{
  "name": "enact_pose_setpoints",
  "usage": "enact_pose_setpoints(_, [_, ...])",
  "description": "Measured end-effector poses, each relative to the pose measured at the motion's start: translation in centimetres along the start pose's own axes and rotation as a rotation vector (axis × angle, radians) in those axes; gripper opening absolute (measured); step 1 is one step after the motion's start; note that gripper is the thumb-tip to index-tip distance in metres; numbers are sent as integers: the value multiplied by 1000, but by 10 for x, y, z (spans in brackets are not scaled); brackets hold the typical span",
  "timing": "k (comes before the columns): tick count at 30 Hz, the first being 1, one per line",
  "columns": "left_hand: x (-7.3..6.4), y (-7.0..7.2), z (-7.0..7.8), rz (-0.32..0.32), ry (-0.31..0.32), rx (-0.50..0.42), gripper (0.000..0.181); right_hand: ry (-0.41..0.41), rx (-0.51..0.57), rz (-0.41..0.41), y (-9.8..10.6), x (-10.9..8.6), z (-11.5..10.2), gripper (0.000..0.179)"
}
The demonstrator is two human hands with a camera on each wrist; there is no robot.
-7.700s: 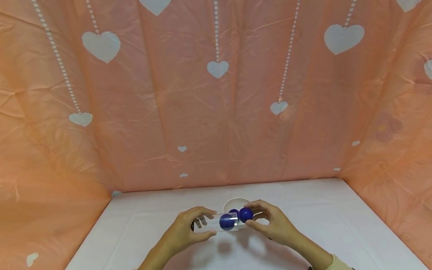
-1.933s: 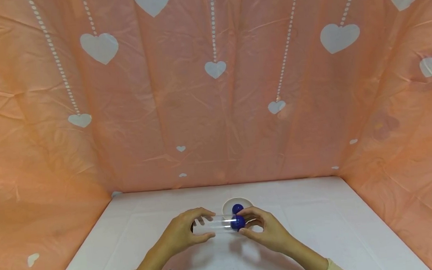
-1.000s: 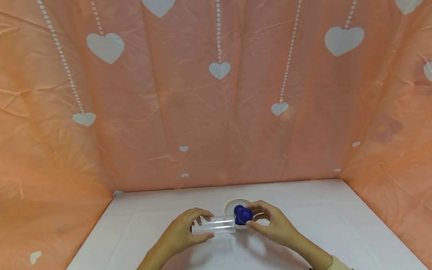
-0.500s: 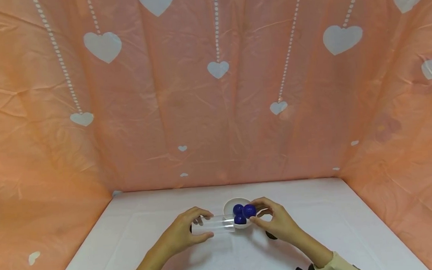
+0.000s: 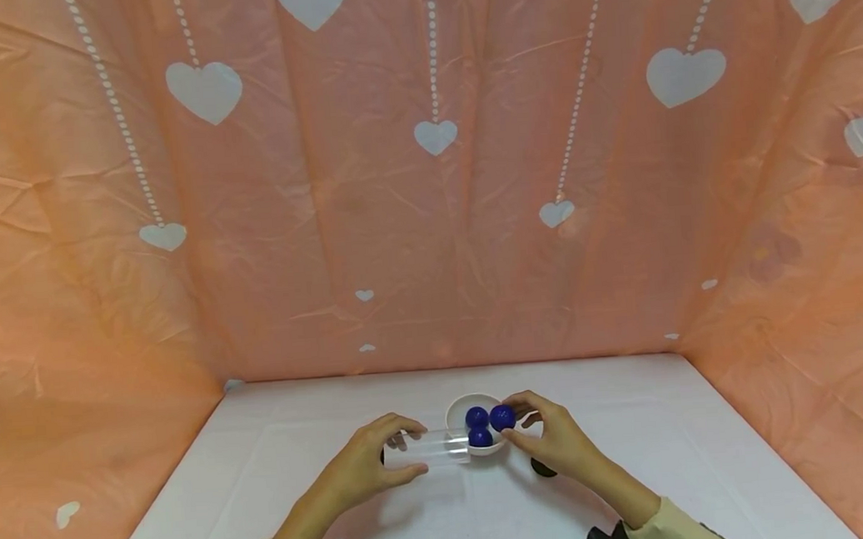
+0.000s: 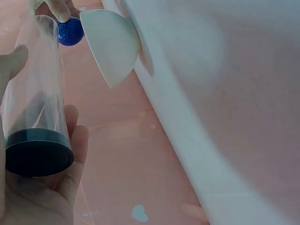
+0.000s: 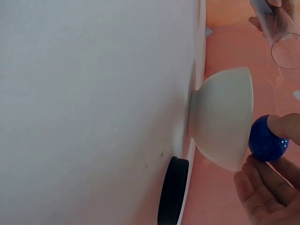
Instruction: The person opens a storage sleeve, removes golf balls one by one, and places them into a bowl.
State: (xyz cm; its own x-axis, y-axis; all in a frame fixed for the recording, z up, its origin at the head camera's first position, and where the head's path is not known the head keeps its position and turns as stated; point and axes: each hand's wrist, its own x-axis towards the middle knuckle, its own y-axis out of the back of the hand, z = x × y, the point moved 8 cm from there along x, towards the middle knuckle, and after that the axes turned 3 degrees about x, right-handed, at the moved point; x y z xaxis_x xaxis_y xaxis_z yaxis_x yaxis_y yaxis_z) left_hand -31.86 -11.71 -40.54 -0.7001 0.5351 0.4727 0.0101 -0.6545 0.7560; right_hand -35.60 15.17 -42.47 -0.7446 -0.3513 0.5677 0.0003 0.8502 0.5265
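Note:
My left hand (image 5: 365, 458) grips a clear tube (image 5: 440, 448) that lies sideways, its mouth facing right. A black cap (image 6: 40, 152) closes the tube's other end, seen in the left wrist view; no ball shows inside. With thumb and fingers, my right hand (image 5: 552, 436) pinches a glossy blue ball (image 5: 502, 417) over the right rim of a white bowl (image 5: 456, 410). Two more blue balls (image 5: 479, 437) sit in that bowl. The tube's mouth is beside the bowl's left side in the head view.
A round black lid (image 7: 173, 192) lies on the white tabletop (image 5: 299, 412) near the bowl, partly under my right hand in the head view. An orange sheet with white hearts (image 5: 437, 244) hangs behind and at both sides.
Earlier a blue ball lay inside the tube; then my right hand held one at its mouth. Since then that hand has moved right, to the bowl's rim, with the ball. The left hand stays put.

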Motion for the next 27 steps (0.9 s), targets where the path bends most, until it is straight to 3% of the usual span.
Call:
enact_pose_setpoints(9, [-1,-1,-1,-2,-2,7,44,-28,-29,-22,-4,3,9,38])
enact_pose_setpoints(17, [-1,-2,-2,-8,39,53,42,-56,-44,-39,-3,3,14,37])
enact_pose_setpoints(22, [-3,0,-2,24,48,113,43,-51,-59,-48,-3,2,13,37])
enact_pose_setpoints(27, [-4,1,-1,33,23,113,43,-8,-62,-36,-1,2,9,34])
